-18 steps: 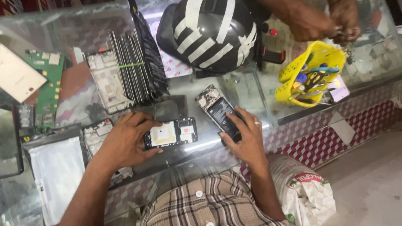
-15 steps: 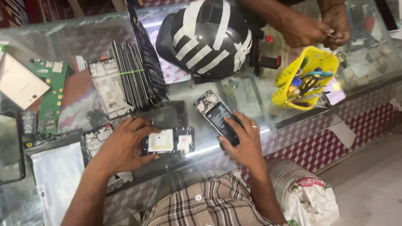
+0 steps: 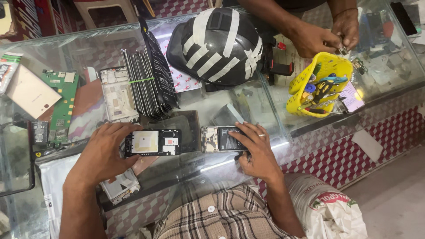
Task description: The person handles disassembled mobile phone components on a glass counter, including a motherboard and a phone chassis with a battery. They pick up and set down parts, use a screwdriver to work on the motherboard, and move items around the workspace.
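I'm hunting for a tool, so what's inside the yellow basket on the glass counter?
The yellow basket holds a jumble of small hand tools, some with blue or black handles. Whatever lies beneath them at the bottom is covered, so single tools cannot be told apart.

Lighting: bright, even daylight, soft shadows; pale glare streaks on the glass worktop [image 3: 265, 110] just beyond the right hand [image 3: 254, 148] and a bright line beneath it; reflections cloud the glass left of the left hand [image 3: 104, 152]; focus sharp centrally; slight wide-angle stretching at frame edges.
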